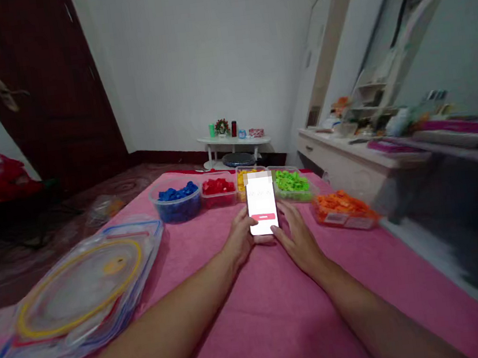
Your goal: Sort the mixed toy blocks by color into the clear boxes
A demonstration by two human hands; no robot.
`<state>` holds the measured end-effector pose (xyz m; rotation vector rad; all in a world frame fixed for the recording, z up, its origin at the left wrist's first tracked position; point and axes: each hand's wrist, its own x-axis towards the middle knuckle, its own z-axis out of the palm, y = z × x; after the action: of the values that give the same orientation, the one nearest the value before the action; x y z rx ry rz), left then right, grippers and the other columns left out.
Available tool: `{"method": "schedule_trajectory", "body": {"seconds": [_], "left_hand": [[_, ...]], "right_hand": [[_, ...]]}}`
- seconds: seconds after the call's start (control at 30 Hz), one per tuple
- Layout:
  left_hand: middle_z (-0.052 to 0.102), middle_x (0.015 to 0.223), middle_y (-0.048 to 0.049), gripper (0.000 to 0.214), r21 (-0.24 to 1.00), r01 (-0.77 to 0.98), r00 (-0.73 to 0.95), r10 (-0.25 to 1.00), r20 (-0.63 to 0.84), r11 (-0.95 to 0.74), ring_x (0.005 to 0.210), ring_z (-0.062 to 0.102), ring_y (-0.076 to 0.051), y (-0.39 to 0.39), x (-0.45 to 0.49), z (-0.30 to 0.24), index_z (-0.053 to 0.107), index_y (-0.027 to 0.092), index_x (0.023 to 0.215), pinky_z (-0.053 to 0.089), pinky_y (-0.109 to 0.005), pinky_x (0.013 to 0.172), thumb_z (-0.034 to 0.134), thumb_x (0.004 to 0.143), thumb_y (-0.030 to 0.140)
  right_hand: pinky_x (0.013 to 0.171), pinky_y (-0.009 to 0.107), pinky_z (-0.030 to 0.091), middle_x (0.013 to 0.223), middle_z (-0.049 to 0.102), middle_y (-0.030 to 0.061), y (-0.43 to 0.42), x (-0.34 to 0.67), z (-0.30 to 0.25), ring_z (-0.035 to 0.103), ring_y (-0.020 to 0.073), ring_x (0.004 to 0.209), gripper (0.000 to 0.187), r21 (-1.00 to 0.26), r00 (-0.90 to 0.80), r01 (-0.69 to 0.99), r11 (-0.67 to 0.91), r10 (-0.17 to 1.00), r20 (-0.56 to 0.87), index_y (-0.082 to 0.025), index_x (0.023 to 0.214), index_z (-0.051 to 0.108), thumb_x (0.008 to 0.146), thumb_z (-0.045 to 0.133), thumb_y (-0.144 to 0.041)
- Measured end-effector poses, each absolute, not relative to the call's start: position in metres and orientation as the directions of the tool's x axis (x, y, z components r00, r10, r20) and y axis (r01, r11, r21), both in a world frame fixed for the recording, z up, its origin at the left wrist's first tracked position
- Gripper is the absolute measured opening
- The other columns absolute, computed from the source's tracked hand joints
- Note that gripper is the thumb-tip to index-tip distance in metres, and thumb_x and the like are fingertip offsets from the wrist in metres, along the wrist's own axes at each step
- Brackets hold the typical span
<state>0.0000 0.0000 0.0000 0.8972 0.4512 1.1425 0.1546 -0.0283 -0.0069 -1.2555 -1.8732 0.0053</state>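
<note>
A smartphone (261, 202) with a bright white screen and a red bar stands upright between my hands, over the pink cloth (254, 305). My left hand (241, 235) is closed around its left side, the thumb at the screen's lower left. On the other side my right hand (293, 230) grips the right edge, with its thumb by the lower right corner. Behind the phone stand clear tubs: one of blue pieces (178, 193), one of red pieces (218, 187), one of yellow pieces (245, 176), partly hidden, and one of green pieces (292, 182).
A clear box of orange pieces (342, 207) sits at the right edge of the cloth. On the left lie stacked clear lids (82, 285) with blue, yellow and red rims. A cluttered dresser (344, 154) stands to the right, and a low white table (234, 140) against the wall.
</note>
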Motion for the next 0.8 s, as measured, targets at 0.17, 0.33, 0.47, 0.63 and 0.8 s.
{"method": "schedule_trajectory", "body": {"seconds": [0.17,0.33,0.47,0.63,0.8], "left_hand": [[0.065,0.11,-0.0119,0.071,0.807,-0.574,0.376,0.92,0.112,0.137,0.075,0.066,-0.022,-0.001,0.0,0.002,0.042,0.023,0.133,0.059,-0.037,0.054,0.049,0.064,0.01],[0.065,0.109,-0.0114,0.071,0.813,-0.565,0.378,0.92,0.106,0.139,0.075,0.066,-0.021,-0.001,-0.001,0.003,0.042,0.023,0.134,0.059,-0.036,0.055,0.049,0.064,0.01],[0.065,0.109,-0.0115,0.072,0.813,-0.566,0.376,0.92,0.108,0.136,0.076,0.066,-0.021,-0.001,0.0,0.002,0.041,0.023,0.134,0.059,-0.036,0.055,0.05,0.064,0.01],[0.065,0.109,-0.0118,0.07,0.815,-0.565,0.382,0.916,0.119,0.13,0.077,0.066,-0.022,-0.002,-0.001,0.001,0.042,0.023,0.133,0.058,-0.035,0.055,0.051,0.065,0.011],[0.062,0.116,-0.0102,0.059,0.795,-0.589,0.442,0.88,0.172,0.141,0.089,0.063,-0.022,-0.008,0.002,0.004,0.048,0.023,0.128,0.056,-0.036,0.068,0.052,0.07,0.015]], "right_hand": [[0.11,0.044,0.031,0.142,0.037,0.0128,-0.03,0.157,-0.008,0.033,0.0226,0.133,0.051,-0.439,-0.126,0.75,0.495,0.758,0.64,-0.019,0.136,0.035,0.088,0.047,-0.03],[0.109,0.045,0.032,0.142,0.037,0.0121,-0.03,0.156,-0.007,0.034,0.0232,0.132,0.053,-0.448,-0.12,0.744,0.496,0.758,0.641,-0.021,0.137,0.034,0.087,0.047,-0.029],[0.108,0.046,0.033,0.141,0.038,0.012,-0.03,0.155,-0.006,0.035,0.0234,0.132,0.053,-0.455,-0.119,0.738,0.499,0.759,0.64,-0.021,0.138,0.034,0.087,0.047,-0.029],[0.107,0.046,0.035,0.139,0.042,0.012,-0.03,0.154,-0.008,0.039,0.0234,0.129,0.053,-0.511,-0.081,0.694,0.507,0.76,0.644,-0.021,0.136,0.037,0.086,0.05,-0.03],[0.096,0.047,0.045,0.129,0.053,0.0134,-0.024,0.149,-0.016,0.053,0.0258,0.116,0.062,-0.7,0.099,0.553,0.452,0.798,0.594,-0.021,0.136,0.037,0.08,0.058,-0.035]]}}
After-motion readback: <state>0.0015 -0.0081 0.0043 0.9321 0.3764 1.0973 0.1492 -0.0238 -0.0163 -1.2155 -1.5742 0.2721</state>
